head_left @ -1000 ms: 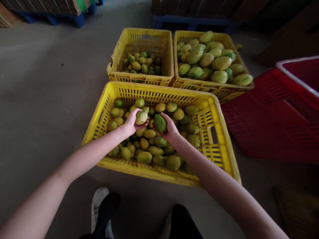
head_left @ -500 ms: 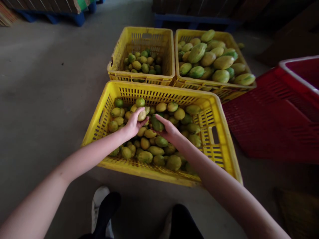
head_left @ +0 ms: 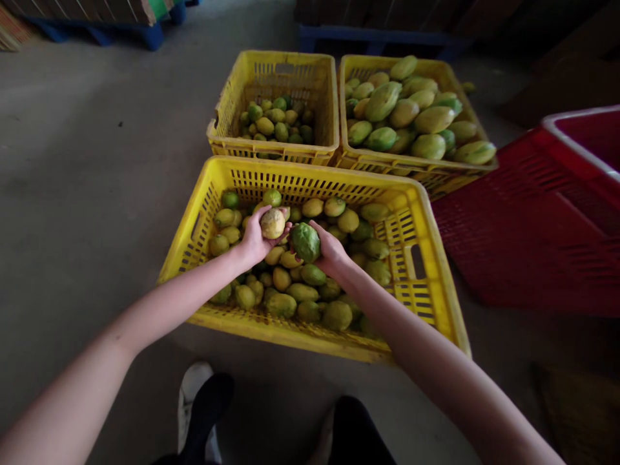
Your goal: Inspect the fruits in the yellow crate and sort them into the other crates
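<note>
While left hand (head_left: 256,240) cups pale yellow fruit (head_left: 273,223), right hand (head_left: 330,250) grips bumpy green fruit (head_left: 306,243) just beside it. Both fruits raised over middle of front yellow crate (head_left: 290,338), well inside its edges. Forearms cross near rim; loose yellow-green fruits (head_left: 303,292) fill crate below, slotted right wall (head_left: 409,294) mostly bare. Past far edge, rear left crate (head_left: 285,152), part filled, and rear right crate (head_left: 421,168), heaped above rim. Red crate (head_left: 527,245) crowds right side. Open floor (head_left: 97,168) to left.
</note>
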{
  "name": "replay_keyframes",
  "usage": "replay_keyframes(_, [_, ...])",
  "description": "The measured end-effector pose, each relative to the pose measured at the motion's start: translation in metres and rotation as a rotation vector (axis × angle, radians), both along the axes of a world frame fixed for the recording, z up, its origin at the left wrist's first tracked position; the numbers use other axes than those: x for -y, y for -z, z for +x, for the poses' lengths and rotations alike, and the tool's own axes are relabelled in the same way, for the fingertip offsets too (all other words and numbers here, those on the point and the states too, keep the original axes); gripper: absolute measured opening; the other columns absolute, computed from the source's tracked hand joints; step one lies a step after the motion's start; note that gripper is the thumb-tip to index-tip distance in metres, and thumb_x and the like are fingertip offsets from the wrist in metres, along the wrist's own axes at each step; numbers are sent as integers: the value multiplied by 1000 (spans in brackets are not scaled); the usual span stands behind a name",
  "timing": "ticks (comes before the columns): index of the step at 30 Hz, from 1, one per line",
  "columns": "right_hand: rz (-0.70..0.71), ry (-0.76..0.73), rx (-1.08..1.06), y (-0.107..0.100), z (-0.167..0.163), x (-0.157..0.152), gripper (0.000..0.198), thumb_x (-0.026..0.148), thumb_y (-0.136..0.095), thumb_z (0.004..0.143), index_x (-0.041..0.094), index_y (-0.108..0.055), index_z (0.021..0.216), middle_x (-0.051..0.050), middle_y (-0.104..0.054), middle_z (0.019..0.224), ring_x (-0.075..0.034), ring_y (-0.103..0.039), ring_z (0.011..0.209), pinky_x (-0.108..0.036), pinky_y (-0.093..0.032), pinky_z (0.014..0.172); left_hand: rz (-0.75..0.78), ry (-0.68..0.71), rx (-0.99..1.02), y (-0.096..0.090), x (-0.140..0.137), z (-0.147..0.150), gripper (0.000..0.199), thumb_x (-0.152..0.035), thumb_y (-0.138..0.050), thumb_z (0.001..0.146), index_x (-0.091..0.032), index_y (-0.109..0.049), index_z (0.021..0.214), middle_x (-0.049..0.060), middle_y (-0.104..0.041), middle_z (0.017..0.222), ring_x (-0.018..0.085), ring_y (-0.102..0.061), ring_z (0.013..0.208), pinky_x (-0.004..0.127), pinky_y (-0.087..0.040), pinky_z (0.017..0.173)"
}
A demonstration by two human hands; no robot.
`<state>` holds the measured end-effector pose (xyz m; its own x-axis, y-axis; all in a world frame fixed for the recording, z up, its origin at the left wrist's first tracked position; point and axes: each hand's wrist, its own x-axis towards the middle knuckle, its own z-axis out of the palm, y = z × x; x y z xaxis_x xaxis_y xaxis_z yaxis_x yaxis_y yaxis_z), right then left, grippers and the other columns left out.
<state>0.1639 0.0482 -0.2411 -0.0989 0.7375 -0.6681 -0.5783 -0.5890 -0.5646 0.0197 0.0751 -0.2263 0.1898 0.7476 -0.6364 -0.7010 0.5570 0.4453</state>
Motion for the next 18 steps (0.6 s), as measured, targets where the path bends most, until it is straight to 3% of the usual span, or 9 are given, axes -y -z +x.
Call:
replay_keyframes(4, [-31, 30, -29, -4, 3, -1, 21, 37, -55, 98, 19, -66, 96, -1, -71, 61, -18, -67, 51, -29, -59, 46, 20, -80, 23, 0, -1, 2, 14, -24, -59, 92, -15, -70, 96, 2, -69, 71, 14, -69, 63, 25, -60, 62])
replay_keyframes(8, [15, 78, 8, -5, 10, -3, 7, 26, -67, 91, 21, -64, 86, 1, -69, 62, -15, -64, 49, -24, -56, 43, 14, -135, -6, 0, -3, 2, 4, -17, -67, 87, -17, -66, 91, -1, -67, 70, 11, -67, 60, 19, -58, 59])
replay_keyframes(14, [-64, 173, -66, 9, 20, -8, 22, 33, -49, 97, 21, -63, 85, -2, -68, 61, -19, -66, 53, -28, -57, 45, -41, -8, 18, -1, -4, -3, 24, -32, -52, 96, -13, -68, 97, 5, -68, 66, 14, -66, 55, 19, -54, 47])
replay_keyframes(18, [-75, 176, -99, 8, 18, -8, 23, 33, -46, 98, 21, -63, 89, -3, -70, 64, -21, -69, 59, -32, -60, 51, -18, 28, 37, 3, -5, -4, 33, -28, -41, 101, -12, -70, 98, 7, -72, 72, 17, -73, 69, 23, -59, 57])
